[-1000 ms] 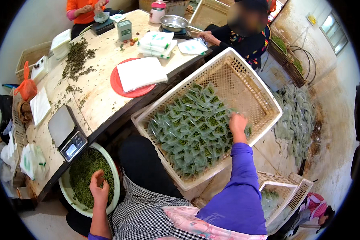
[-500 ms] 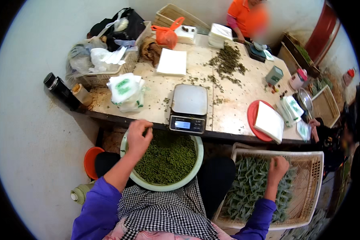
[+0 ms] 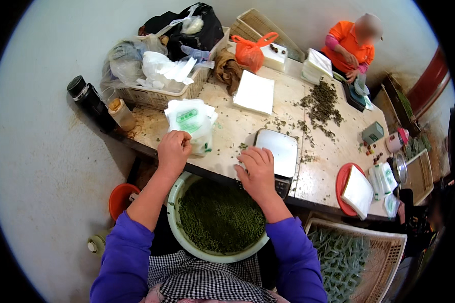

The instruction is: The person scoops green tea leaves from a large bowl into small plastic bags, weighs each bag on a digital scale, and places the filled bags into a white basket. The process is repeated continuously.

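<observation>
My left hand (image 3: pixel 174 152) is at the table's near edge, its fingertips pressed together against the lower edge of a stack of white plastic bags with green print (image 3: pixel 191 120). It looks like a pinch on the top bag, though the fingers partly hide the contact. Over the near left corner of a digital scale (image 3: pixel 278 150) hovers my right hand (image 3: pixel 258 170), fingers bent and apart, nothing in it. The scale's display is mostly hidden behind that hand. Below both hands, a pale round tub (image 3: pixel 173 212) holds many small green pellets or buds (image 3: pixel 220 217).
At right stands a plastic crate (image 3: pixel 389 262) of filled clear packets (image 3: pixel 338 257). A red plate (image 3: pixel 343 189) bears white sheets. Loose dark green bits (image 3: pixel 322 103) lie farther back. A crate of bags (image 3: pixel 156 96) and a black flask (image 3: pixel 88 103) stand left. A person in orange (image 3: pixel 346 43) works across the table.
My right hand has come from above the packet crate to the scale. My left hand has moved to the bag stack. The view has shifted, and things on the table sit farther right.
</observation>
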`<state>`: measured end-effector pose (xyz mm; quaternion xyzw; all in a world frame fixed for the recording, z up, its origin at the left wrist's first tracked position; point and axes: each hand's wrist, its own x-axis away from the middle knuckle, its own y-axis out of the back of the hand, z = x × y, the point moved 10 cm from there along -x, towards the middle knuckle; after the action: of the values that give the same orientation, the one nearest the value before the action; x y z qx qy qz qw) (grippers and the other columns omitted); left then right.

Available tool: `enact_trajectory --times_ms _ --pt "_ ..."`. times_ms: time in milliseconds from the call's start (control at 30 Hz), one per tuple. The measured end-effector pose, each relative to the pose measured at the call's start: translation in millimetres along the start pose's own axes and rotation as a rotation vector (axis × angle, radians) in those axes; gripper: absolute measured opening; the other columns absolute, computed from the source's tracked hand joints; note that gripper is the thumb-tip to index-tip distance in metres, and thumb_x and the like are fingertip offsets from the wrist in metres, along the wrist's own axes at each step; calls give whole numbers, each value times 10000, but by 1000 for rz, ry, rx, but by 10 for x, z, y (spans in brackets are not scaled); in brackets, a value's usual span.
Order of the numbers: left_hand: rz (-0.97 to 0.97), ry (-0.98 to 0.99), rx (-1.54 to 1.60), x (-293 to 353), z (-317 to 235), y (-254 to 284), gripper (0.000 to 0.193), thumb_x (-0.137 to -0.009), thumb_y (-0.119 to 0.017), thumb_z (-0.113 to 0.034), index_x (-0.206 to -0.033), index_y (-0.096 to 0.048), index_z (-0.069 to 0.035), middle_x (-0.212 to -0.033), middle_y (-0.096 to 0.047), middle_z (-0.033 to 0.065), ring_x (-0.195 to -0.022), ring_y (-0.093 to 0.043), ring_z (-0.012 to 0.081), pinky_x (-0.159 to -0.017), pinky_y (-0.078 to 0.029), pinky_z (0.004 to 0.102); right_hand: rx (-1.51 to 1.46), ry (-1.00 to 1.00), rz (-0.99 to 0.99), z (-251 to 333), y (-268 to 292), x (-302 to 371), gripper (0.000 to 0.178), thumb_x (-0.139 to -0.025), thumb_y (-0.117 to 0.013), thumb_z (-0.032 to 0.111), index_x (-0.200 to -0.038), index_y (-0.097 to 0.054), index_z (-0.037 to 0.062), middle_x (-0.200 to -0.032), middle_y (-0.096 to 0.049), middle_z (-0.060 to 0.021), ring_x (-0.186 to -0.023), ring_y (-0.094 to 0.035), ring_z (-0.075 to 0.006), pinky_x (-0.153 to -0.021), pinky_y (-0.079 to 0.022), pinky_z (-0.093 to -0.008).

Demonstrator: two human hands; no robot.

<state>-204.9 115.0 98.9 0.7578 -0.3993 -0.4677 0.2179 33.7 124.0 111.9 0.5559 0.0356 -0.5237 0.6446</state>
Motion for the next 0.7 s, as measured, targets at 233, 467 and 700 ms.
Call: enact_trajectory --times_ms 233,467,700 --pt "164 370 369 -36 124 -41 155 -768 -751 -19 -775 -597 -30 -774 -597 68 -694 -577 167 -641 -468 306 53 -73 -27 160 -598 -709 588 -769 -783 376 -1232 -598 63 -1407 -456 -139 -1385 -322 -373 -1124 -175 -598" --pt "-198 274 587 209 60 18 188 -775 -727 47 -842 -567 -26 -945 -647 74 -776 -607 161 -670 -481 264 -34 -217 -206 222 -545 -641 535 -790 -707 207 -1275 -551 41 -1382 -474 -156 -1348 -372 -359 -1097 -222 -553" --pt "-203 -99 428 741 -779 298 220 -737 -663 125 -793 -524 -35 -871 -590 101 -700 -579 219 -602 -479 301 -803 -698 -107 134 -622 180 255 -875 -697 151 -1083 -638 15 -869 -667 -62 -799 -602 -118 -741 -488 -310"
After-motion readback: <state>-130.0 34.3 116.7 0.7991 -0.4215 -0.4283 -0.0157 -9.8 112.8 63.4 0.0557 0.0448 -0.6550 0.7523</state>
